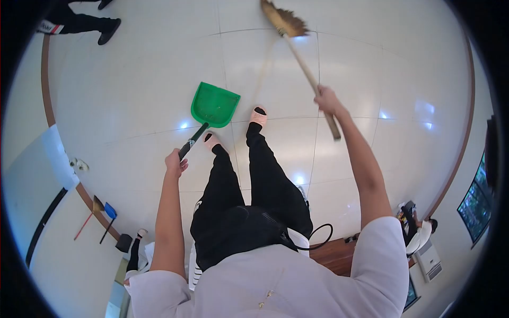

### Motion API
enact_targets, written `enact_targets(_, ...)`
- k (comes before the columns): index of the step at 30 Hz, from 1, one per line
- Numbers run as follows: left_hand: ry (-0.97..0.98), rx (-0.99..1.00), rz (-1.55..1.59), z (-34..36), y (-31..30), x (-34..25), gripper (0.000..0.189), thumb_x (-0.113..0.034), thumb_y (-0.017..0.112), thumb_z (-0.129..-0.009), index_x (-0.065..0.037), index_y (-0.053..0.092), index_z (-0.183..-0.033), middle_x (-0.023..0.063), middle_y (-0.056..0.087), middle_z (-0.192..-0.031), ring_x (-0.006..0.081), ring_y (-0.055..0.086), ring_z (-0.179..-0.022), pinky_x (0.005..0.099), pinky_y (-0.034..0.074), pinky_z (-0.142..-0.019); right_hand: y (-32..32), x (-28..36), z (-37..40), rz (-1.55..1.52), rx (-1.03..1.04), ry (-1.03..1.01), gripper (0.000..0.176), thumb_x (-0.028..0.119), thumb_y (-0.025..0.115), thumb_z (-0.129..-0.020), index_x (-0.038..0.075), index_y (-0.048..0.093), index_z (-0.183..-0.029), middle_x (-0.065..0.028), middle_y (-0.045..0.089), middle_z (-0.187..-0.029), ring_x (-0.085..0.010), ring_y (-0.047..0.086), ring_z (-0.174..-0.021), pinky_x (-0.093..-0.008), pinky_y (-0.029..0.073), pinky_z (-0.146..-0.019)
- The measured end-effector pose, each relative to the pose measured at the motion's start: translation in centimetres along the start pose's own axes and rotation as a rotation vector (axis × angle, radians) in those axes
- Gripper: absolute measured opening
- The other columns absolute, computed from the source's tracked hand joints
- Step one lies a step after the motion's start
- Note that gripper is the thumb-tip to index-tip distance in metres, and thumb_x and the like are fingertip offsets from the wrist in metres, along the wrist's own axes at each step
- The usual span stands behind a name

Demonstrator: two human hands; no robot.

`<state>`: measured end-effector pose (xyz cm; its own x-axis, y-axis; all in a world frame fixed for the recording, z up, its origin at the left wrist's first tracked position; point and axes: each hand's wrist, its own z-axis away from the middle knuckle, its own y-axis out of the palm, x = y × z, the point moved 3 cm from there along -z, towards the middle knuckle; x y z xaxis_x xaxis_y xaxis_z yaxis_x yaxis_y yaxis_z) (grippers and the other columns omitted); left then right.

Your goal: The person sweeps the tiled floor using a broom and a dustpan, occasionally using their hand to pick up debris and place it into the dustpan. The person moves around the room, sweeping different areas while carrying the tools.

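My right hand grips the broom mid-handle; its long axis slants up-left, bristles on the floor ahead. My left hand grips the green dustpan by its handle, its pan resting on the floor just ahead of my feet.

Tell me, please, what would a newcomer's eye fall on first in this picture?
The green dustpan stands out first, bright against the pale tiled floor left of centre, held by its long handle in the left hand. Next comes the broom, slanting from top centre down to the right hand. Another person's dark shoes show at the top left edge.
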<state>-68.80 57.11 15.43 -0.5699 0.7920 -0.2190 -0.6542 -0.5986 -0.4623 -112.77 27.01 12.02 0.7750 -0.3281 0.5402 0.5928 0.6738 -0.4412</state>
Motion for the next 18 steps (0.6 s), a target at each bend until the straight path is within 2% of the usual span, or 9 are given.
enact_targets(3, 0.057, -0.058, -0.132, -0.3, -1.0, -0.9, 0.032, -0.029, 0.054, -0.071, -0.001, 0.049, -0.085, 0.0081, 0.049, -0.075, 0.0175, 0.053, -0.058, 0.0303, 0.043, -0.046, 4.9, 1.3, 5.4, -0.064, 0.164, 0.005, 0.022, 0.005, 0.049, -0.067, -0.005, 0.047, -0.087, -0.0122, 0.050, -0.057, -0.0191, 0.053, -0.043, -0.0317, 0.045, -0.041)
enact_targets(7, 0.058, -0.008, -0.172, -1.6, -1.8, -0.5, 0.034, -0.035, 0.055, -0.070, -0.005, 0.049, -0.084, 0.0061, 0.048, -0.076, 0.0192, 0.054, -0.063, 0.0320, 0.043, -0.052, 6.3, 4.1, 12.8, -0.353, 0.381, 0.133, 0.046, 0.004, 0.052, -0.068, -0.003, 0.045, -0.113, -0.0036, 0.047, -0.054, -0.0096, 0.044, -0.039, -0.0227, 0.035, -0.036)
enact_targets(9, 0.059, 0.023, -0.268, -2.3, -1.9, -0.4, 0.034, -0.035, 0.054, -0.070, -0.005, 0.050, -0.084, 0.0062, 0.048, -0.076, 0.0187, 0.054, -0.065, 0.0331, 0.043, -0.054, 6.6, 4.9, 16.6, -0.422, 0.385, 0.189, 0.055, 0.003, 0.053, -0.069, 0.000, 0.038, -0.122, -0.0009, 0.046, -0.053, -0.0071, 0.042, -0.039, -0.0212, 0.033, -0.036)
enact_targets(10, 0.085, 0.003, -0.415, -2.6, -2.0, -0.8, 0.038, -0.035, 0.054, -0.069, -0.004, 0.053, -0.092, 0.0092, 0.052, -0.083, 0.0229, 0.056, -0.072, 0.0362, 0.044, -0.058, 6.8, 5.4, 18.6, -0.405, 0.379, 0.202, 0.054, 0.004, 0.054, -0.070, 0.000, 0.038, -0.122, -0.0005, 0.046, -0.052, -0.0067, 0.041, -0.039, -0.0212, 0.033, -0.036)
enact_targets(11, 0.075, -0.001, -0.405, -2.7, -2.3, -0.7, 0.038, -0.035, 0.054, -0.069, -0.004, 0.053, -0.092, 0.0092, 0.052, -0.083, 0.0229, 0.056, -0.072, 0.0362, 0.044, -0.058, 7.0, 6.0, 20.8, -0.387, 0.372, 0.214, 0.054, 0.004, 0.054, -0.070, 0.000, 0.038, -0.121, 0.0000, 0.045, -0.052, -0.0062, 0.041, -0.039, -0.0211, 0.033, -0.036)
enact_targets(13, 0.646, -0.338, -1.210, -1.9, -1.4, -2.7, 0.044, -0.033, 0.053, -0.069, -0.005, 0.053, -0.102, 0.0130, 0.055, -0.092, 0.0276, 0.056, -0.080, 0.0404, 0.045, -0.067, 6.8, 6.9, 24.6, -0.403, 0.317, 0.271, 0.056, 0.004, 0.055, -0.071, 0.001, 0.036, -0.123, 0.0002, 0.045, -0.052, -0.0061, 0.040, -0.039, -0.0207, 0.032, -0.035)
enact_targets(15, 0.760, -0.364, -1.363, 0.5, 0.9, -4.6, 0.045, -0.029, 0.051, -0.070, -0.006, 0.052, -0.109, 0.0158, 0.054, -0.102, 0.0296, 0.054, -0.089, 0.0414, 0.043, -0.076, 6.8, 6.9, 27.8, -0.487, 0.280, 0.339, 0.055, 0.005, 0.056, -0.071, -0.001, 0.036, -0.122, 0.0009, 0.044, -0.052, -0.0058, 0.039, -0.038, -0.0200, 0.032, -0.034)
enact_targets(17, 1.056, -0.190, -1.128, -0.9, 3.4, -5.2, 0.034, -0.023, 0.050, -0.071, -0.004, 0.057, -0.099, 0.0162, 0.057, -0.095, 0.0290, 0.053, -0.092, 0.0388, 0.042, -0.077, 8.1, 6.3, 30.3, -0.623, 0.290, 0.413, 0.048, 0.005, 0.057, -0.072, -0.004, 0.039, -0.116, 0.0014, 0.043, -0.052, -0.0055, 0.038, -0.037, -0.0192, 0.031, -0.033)
enact_targets(18, 1.014, -0.027, -0.944, -2.5, 5.3, -4.6, 0.032, -0.022, 0.050, -0.072, -0.003, 0.057, -0.097, 0.0168, 0.058, -0.088, 0.0277, 0.055, -0.085, 0.0369, 0.043, -0.073, 8.6, 6.3, 31.4, -0.655, 0.291, 0.435, 0.044, 0.005, 0.058, -0.072, -0.004, 0.040, -0.111, 0.0012, 0.042, -0.052, -0.0053, 0.038, -0.036, -0.0189, 0.030, -0.033)
